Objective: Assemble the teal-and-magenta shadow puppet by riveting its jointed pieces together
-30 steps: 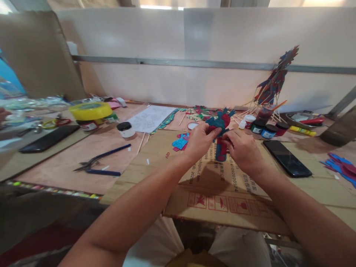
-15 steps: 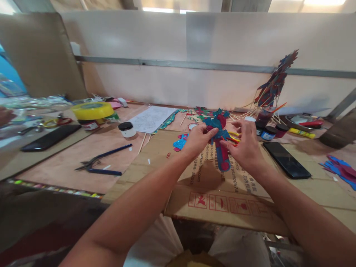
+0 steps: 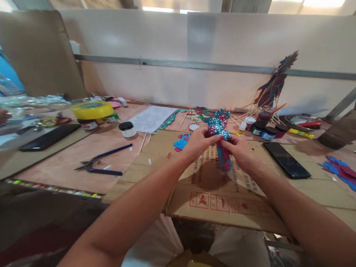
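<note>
A glittery blue and dark red cut-out figure (image 3: 218, 124) is held up above the cardboard sheet (image 3: 178, 178). My left hand (image 3: 200, 142) grips its left side, the thumb pressed across the middle. On the other side, my right hand (image 3: 239, 148) pinches the figure's edge, its thumb close to the left thumb. Below the hands hangs the long blue and red lower part (image 3: 224, 159). A smaller blue glitter piece (image 3: 181, 142) with red parts lies on the cardboard, left of my left hand.
Blue-handled pliers (image 3: 104, 163) lie on the left. A black phone (image 3: 286, 159) rests on the right, below several paint jars (image 3: 269, 132). A white jar (image 3: 127, 129) stands near a printed sheet (image 3: 152, 118). Cut-outs on sticks (image 3: 274, 85) rise at the back right.
My right hand has come down and in, and now pinches the figure's edge. The figure has tilted so its glitter sparkles. A small yellow bottle shows behind my right hand.
</note>
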The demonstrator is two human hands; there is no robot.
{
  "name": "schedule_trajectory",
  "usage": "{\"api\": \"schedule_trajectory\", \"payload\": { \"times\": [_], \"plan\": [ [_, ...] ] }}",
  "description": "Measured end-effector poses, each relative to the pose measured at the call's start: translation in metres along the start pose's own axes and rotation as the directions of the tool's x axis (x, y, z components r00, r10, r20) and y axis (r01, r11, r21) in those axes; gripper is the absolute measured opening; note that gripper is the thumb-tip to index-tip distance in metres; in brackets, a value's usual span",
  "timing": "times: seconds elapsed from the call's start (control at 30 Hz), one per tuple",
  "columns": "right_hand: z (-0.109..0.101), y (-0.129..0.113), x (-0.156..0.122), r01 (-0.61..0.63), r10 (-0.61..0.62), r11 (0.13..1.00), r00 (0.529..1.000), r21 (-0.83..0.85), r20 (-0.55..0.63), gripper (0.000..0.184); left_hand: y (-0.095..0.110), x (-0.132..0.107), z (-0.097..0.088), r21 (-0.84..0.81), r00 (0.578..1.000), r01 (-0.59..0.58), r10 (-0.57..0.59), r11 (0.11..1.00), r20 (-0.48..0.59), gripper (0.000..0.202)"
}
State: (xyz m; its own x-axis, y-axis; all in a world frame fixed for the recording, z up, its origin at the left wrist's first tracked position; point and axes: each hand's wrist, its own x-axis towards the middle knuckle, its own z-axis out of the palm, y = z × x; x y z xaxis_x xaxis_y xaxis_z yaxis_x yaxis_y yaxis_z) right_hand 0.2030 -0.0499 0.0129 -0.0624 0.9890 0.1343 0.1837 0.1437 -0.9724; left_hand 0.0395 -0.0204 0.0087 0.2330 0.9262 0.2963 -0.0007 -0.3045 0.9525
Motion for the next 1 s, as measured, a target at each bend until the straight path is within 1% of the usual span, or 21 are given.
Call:
{"api": "schedule_trajectory", "payload": {
  "times": [0.13,0.2,0.3,0.4,0.47,0.57,0.63,0.77,0.9,1.0],
  "plan": [
    [0.002,0.007,0.003,-0.042,0.046,0.995,0.998,0.096,-0.045,0.022,0.005,-0.006,0.003,0.111,0.998,0.005,0.002,0.994,-0.065,0.015],
    [0.004,0.009,0.003,-0.047,0.056,0.990,0.997,0.129,-0.062,0.020,0.005,-0.006,0.004,0.099,0.997,0.018,-0.011,0.995,-0.071,0.014],
    [0.008,0.011,0.003,-0.049,0.063,0.983,0.995,0.178,-0.072,0.021,0.001,-0.005,0.005,-0.002,0.999,0.025,-0.025,1.000,-0.027,0.013],
    [0.012,0.014,0.003,-0.067,0.087,0.971,0.993,0.230,-0.076,0.028,-0.005,-0.003,0.006,-0.104,0.999,0.038,-0.038,0.994,0.004,0.017],
    [0.014,0.017,0.005,-0.084,0.104,0.962,0.992,0.260,-0.067,0.032,-0.008,-0.002,0.007,-0.181,0.998,0.068,-0.069,0.981,0.001,0.021],
    [0.015,0.020,0.006,-0.100,0.117,0.951,0.992,0.291,-0.041,0.033,-0.011,-0.002,0.008,-0.289,0.989,0.139,-0.145,0.947,0.003,0.026],
    [0.015,0.020,0.006,-0.104,0.116,0.948,0.993,0.301,-0.024,0.032,-0.012,-0.002,0.008,-0.321,0.984,0.174,-0.179,0.931,0.014,0.029],
    [0.015,0.019,0.004,-0.117,0.124,0.940,0.992,0.321,-0.002,0.029,-0.013,-0.002,0.008,-0.270,0.983,0.172,-0.184,0.947,-0.018,0.031],
    [0.015,0.020,0.003,-0.127,0.137,0.940,0.990,0.318,-0.010,0.027,-0.011,-0.003,0.009,-0.207,0.986,0.151,-0.163,0.967,-0.040,0.028],
    [0.017,0.023,0.004,-0.125,0.138,0.939,0.990,0.319,-0.018,0.027,-0.008,-0.005,0.010,-0.231,0.987,0.144,-0.156,0.962,-0.036,0.026]
  ]
}}
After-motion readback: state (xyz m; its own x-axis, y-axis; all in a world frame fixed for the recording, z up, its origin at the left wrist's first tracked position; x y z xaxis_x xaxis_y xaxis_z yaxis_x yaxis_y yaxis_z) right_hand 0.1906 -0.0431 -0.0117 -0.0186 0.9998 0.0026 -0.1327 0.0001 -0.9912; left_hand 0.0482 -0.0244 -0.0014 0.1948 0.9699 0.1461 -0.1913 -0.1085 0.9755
